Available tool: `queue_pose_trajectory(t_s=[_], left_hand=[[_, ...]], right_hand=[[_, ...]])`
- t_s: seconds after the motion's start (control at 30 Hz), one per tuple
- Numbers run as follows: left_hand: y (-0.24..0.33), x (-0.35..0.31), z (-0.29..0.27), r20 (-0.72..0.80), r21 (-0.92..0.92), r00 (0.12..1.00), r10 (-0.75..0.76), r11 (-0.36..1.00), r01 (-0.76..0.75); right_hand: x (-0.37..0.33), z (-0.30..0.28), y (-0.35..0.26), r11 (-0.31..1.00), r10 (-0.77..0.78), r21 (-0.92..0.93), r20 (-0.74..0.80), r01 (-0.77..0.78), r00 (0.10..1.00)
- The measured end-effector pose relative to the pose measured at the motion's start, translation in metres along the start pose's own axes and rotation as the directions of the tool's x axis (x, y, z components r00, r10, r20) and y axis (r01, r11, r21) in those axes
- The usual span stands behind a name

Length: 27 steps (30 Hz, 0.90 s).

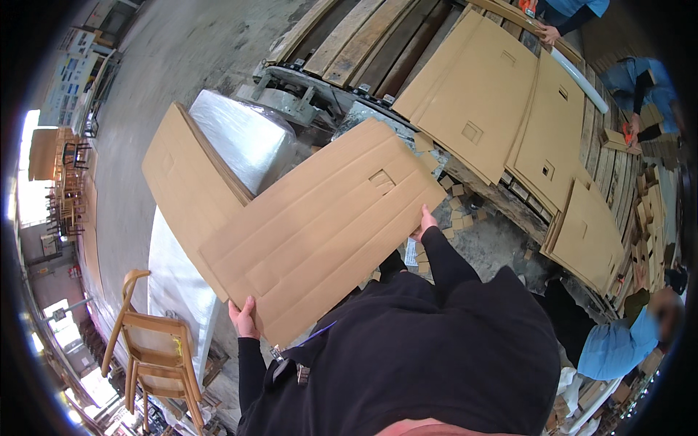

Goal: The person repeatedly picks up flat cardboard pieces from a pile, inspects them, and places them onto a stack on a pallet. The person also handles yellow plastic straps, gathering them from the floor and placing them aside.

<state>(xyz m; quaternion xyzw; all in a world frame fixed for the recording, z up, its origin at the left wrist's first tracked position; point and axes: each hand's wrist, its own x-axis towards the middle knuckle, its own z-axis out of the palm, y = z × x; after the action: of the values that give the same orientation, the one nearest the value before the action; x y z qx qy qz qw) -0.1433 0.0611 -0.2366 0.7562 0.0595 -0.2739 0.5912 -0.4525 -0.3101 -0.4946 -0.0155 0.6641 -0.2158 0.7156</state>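
Between my hands is a long brown cardboard sheet [313, 225] with crease lines and a cut-out slot near its far right end. My left hand [244, 317] grips the near left corner, its thumb on top. At the right end, my right hand [424, 222] holds the edge, with the fingers partly hidden beneath. The sheet's left part overlaps a stack of similar cardboard sheets [178, 156], which lies beside a plastic-wrapped block [243, 138]. Whether the held sheet rests on that stack, I cannot tell.
Flat cardboard sheets [472, 94] lie on a slatted wooden platform [611, 171] to the right, where several people in blue work. Small cardboard offcuts [456, 218] litter the floor. Wooden chairs [154, 341] stand at the lower left, and wooden slats [363, 43] are at the top.
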Motion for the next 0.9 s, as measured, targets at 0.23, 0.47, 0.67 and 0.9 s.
queue_pose_trajectory(t_s=[0.23, 0.47, 0.67, 0.9], left_hand=[[0.020, -0.001, -0.013, 0.007, -0.027, 0.991, 0.130, 0.991, -0.130], [0.057, -0.006, -0.022, 0.053, 0.196, 0.982, 0.183, 0.962, -0.190], [0.029, -0.012, -0.010, -0.010, 0.108, 0.992, 0.123, 0.987, -0.121], [0.024, -0.019, -0.011, 0.003, 0.064, 0.992, 0.128, 0.990, -0.128]], right_hand=[[-0.009, 0.032, 0.024, 0.984, 0.068, 0.139, 0.270, -0.108, 0.961], [-0.032, 0.056, 0.028, 0.988, 0.022, 0.145, 0.230, -0.057, 0.973], [-0.036, 0.058, 0.019, 0.938, -0.120, -0.328, -0.018, 0.107, 0.993], [-0.055, 0.104, -0.006, -0.260, -0.494, -0.727, 0.666, 0.636, 0.559]])
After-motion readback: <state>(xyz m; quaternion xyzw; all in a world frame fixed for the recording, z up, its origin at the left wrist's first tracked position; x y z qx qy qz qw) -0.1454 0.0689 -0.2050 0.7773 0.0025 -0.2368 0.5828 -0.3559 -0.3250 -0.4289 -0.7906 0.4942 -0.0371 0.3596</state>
